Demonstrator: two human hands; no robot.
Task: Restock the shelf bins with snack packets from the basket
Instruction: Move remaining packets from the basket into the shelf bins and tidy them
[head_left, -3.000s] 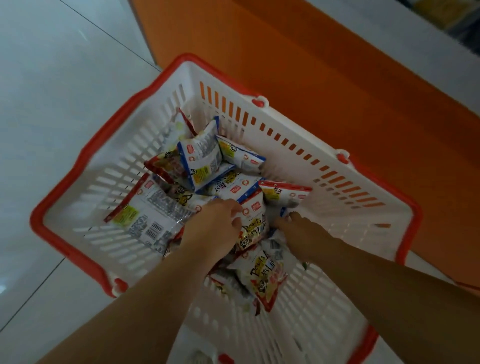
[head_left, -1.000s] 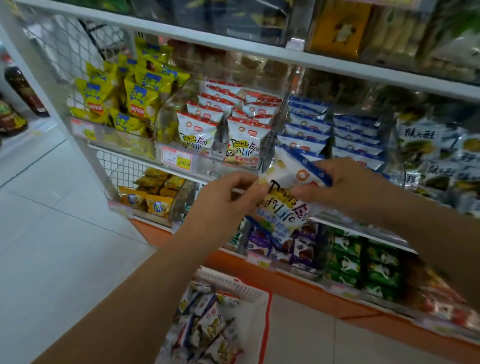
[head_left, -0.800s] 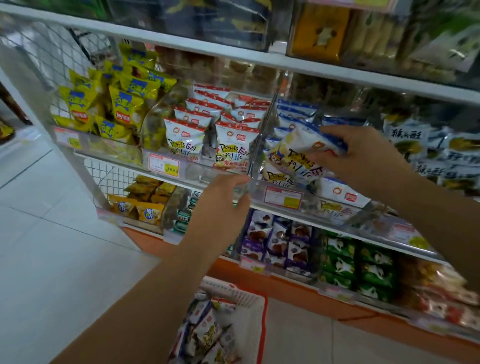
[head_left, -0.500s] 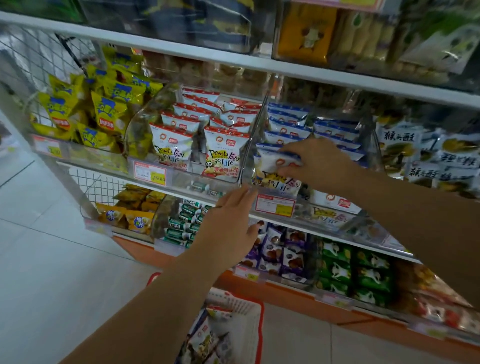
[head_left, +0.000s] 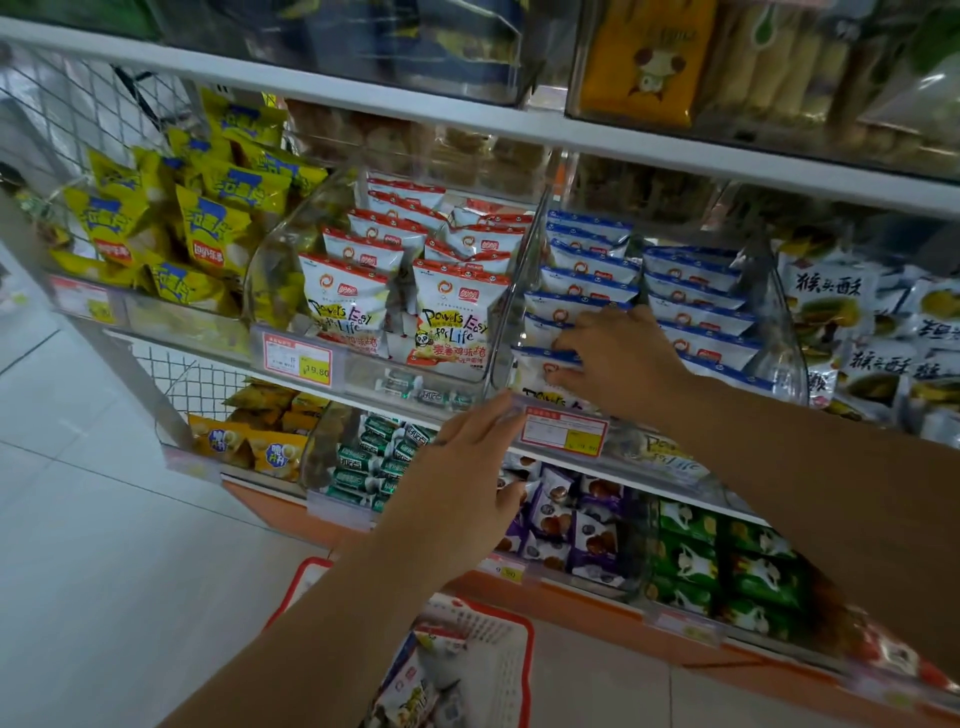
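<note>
Right hand (head_left: 618, 358) is in the clear bin (head_left: 787, 338), fingers laid over the front blue-topped packet (head_left: 537, 366) (pressing or pinching, can't tell); just left of it the red-topped packets (head_left: 452, 317) read "Powers Easy for Life" above a 19.80 tag (head_left: 297, 359). Left hand (head_left: 457, 483) is flat-fingered, tips on that bin's front lip, open floor (head_left: 104, 519) to its left, basket (head_left: 527, 639) of packets below its forearm.

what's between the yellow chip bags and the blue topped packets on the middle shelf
The head view shows red-topped packets in a clear bin between the yellow chip bags and blue-topped packets.
</note>
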